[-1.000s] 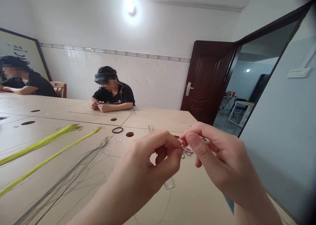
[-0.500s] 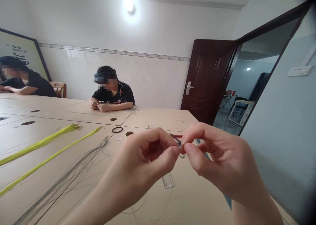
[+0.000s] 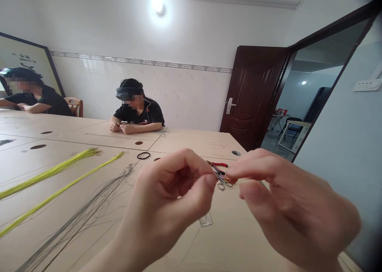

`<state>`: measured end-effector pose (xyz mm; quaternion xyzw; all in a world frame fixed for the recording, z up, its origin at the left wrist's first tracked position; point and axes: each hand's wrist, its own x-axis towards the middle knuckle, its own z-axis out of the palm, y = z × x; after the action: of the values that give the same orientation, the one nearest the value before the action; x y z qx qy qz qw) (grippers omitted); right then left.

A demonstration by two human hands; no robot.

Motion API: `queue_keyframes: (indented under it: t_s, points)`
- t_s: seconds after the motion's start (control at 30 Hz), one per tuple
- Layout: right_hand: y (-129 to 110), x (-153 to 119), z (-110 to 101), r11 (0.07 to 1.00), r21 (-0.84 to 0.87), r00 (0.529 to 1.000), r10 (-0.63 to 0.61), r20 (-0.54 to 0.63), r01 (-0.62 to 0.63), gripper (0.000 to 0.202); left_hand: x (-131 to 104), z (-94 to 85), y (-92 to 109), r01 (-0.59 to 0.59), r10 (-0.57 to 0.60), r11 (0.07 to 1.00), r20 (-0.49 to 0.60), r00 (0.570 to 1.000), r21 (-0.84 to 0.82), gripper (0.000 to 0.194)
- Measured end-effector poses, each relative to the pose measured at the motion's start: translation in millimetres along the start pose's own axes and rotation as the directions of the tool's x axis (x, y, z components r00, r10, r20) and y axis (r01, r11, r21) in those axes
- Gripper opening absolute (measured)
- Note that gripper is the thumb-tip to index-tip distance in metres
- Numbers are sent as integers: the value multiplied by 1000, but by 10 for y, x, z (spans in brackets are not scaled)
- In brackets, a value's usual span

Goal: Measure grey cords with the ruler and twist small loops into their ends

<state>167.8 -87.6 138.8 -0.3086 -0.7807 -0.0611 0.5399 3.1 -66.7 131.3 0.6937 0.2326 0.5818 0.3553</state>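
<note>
My left hand (image 3: 176, 200) is raised over the table, thumb and forefinger pinched on something too small to make out. Close to its fingertips, my right hand (image 3: 289, 204) has its thumb and forefinger parted, with a small orange-brown bit (image 3: 227, 179) by the forefinger tip. Behind the fingertips lie red-handled pliers (image 3: 220, 165) and scissors (image 3: 221, 186), partly hidden. A clear plastic piece (image 3: 205, 220) shows below my left hand, with a thin line trailing from it.
Yellow cord bundles (image 3: 56, 172) and grey wires (image 3: 98, 200) spread across the table (image 3: 235, 240) at the left. A black ring (image 3: 143, 156) lies beyond. Two people (image 3: 139, 109) sit across the table, near a dark door (image 3: 253, 93).
My right hand has moved right and its thumb and forefinger have parted, uncovering more of the pliers and scissors. My left hand keeps its pinch. The view has shifted slightly.
</note>
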Motion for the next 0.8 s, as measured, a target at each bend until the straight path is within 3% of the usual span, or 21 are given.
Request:
queue_keyframes:
  t_s: [0.07,0.17,0.33,0.8]
  points:
    - [-21,-7,2,986,87,989,137,52,-141,14,-22,35,33,-92,102,984,-63,993,150,15]
    - [-58,-8,1,968,141,974,192,122,-209,13,-40,75,59,-188,225,932,-87,971,311,16]
    - [-94,-5,15,942,107,946,306,108,-317,10,-21,94,64,-271,315,892,-68,947,361,17]
    - [-63,-28,22,956,197,974,197,111,-216,12,-27,84,64,-240,265,929,-52,963,280,15]
